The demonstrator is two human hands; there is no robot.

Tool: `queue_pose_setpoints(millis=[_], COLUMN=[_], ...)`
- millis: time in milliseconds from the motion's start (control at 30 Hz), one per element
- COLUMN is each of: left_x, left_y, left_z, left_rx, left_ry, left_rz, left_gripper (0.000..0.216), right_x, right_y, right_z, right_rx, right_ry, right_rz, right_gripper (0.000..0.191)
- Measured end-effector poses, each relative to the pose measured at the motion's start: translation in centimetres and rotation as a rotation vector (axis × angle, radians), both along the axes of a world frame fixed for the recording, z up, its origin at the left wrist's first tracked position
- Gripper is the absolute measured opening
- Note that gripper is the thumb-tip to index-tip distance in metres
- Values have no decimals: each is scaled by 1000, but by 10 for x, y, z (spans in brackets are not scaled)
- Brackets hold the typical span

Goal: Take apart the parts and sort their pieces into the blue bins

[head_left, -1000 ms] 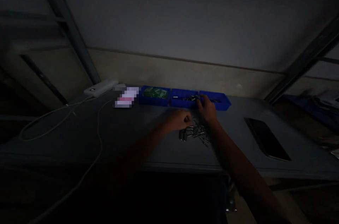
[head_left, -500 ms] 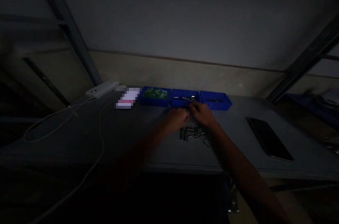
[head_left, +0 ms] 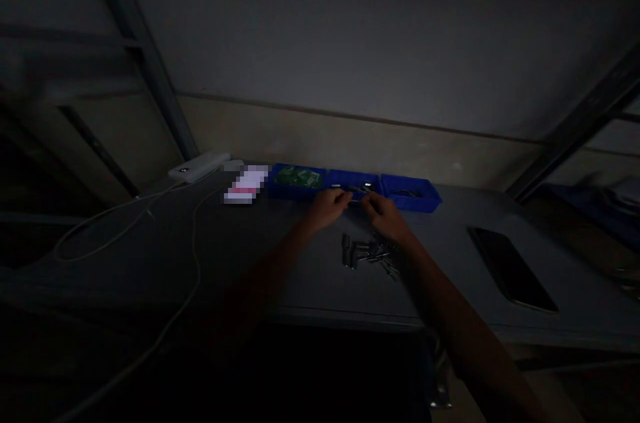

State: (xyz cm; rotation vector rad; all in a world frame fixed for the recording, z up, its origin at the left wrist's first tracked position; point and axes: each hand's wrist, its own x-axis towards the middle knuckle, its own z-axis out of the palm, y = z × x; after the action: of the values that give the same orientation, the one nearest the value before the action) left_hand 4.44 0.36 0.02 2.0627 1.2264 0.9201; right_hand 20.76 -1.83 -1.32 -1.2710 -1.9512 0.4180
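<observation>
My left hand (head_left: 327,207) is closed in a pinch just in front of the middle blue bin (head_left: 350,176). Close beside it, my right hand (head_left: 384,215) also has its fingers pinched together. A thin glint shows between the two sets of fingertips, but the dim light hides what they hold. Small shiny metal parts (head_left: 367,187) lie inside the middle bin. On the table below my hands is a loose pile of metal pieces (head_left: 373,253), some short and cylindrical, others thin like rods; my right forearm borders it.
The left blue bin (head_left: 295,195) holds green packets (head_left: 299,176). Dark thin pieces lie in the right blue bin (head_left: 423,202). A lit phone-like screen (head_left: 249,182), a white device (head_left: 200,168) and a white cable (head_left: 196,250) are on the left. A dark phone (head_left: 513,268) lies right.
Both hands have moved up slightly towards the middle bin, and their fingertips have drawn a little apart. More of the metal pile shows below them. The whole view has shifted slightly.
</observation>
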Motion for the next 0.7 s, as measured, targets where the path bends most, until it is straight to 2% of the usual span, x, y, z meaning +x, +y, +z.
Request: queue_pose_setpoints(millis=[167, 400, 467, 600, 700], left_x=[0, 4, 5, 6, 5], left_y=[0, 3, 2, 0, -1], left_z=[-1, -5, -7, -8, -6], left_rx=[-53, -26, -37, -75, -64], left_ry=[-42, -211, -222, -143, -97], left_rz=[-47, -84, -78, -8, -6], left_gripper=[26, 8, 10, 28, 28], right_x=[-1, 0, 0, 1, 1], right_y=[-2, 0, 1, 1, 1], right_z=[1, 0, -1, -3, -3], right_rx=[-9, -16, -8, -1, -21], right_ry=[12, 44, 52, 70, 68], right_rz=[42, 4, -3, 5, 17], right_gripper=[20, 33, 32, 27, 24])
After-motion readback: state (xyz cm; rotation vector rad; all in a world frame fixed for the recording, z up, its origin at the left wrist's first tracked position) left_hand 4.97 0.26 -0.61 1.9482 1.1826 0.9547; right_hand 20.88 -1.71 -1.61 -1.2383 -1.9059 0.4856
